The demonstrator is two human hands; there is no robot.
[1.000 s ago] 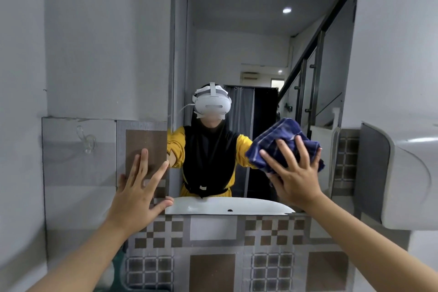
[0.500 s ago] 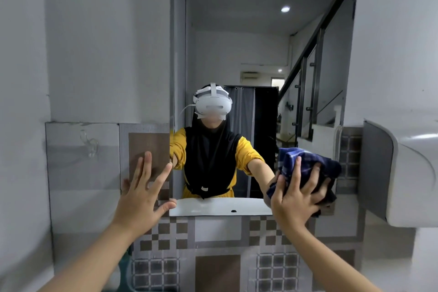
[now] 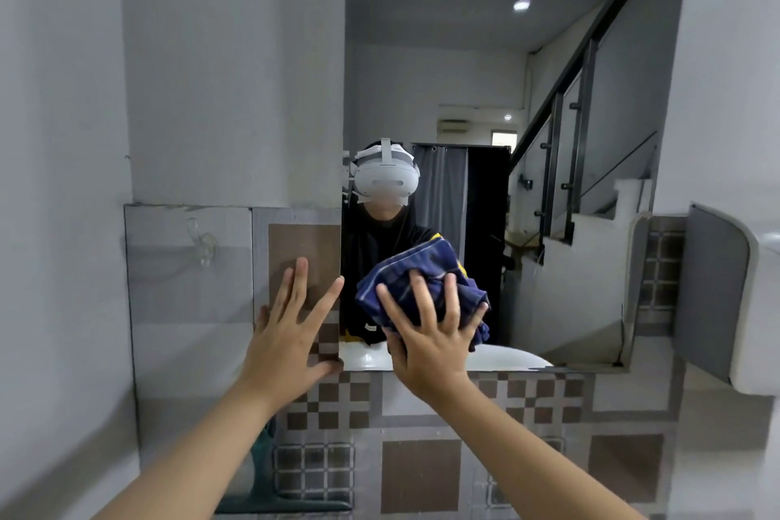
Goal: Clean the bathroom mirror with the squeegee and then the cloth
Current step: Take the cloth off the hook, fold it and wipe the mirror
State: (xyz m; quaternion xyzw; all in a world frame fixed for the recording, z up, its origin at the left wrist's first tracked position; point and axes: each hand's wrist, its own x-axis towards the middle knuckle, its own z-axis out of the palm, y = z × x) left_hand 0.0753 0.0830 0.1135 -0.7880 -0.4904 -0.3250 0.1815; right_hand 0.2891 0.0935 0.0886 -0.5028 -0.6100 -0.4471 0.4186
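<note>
The bathroom mirror (image 3: 485,89) fills the wall ahead, its lower edge just above the checkered tiles. My right hand (image 3: 430,342) presses a bunched dark blue striped cloth (image 3: 415,270) flat against the lower left part of the glass. My left hand (image 3: 287,338) rests with spread fingers on the tiled wall beside the mirror's left edge and holds nothing. No squeegee shows in this view.
A white wall-mounted box (image 3: 734,300) juts out at the right. A clear suction hook (image 3: 202,245) sticks to the tile at left. A teal object (image 3: 270,473) stands low beneath my left arm. Checkered tiles (image 3: 422,426) cover the wall below the mirror.
My right hand slid the cloth down and then leftward across the glass, from the mirror's right side to its lower left. The left hand stayed on the tile.
</note>
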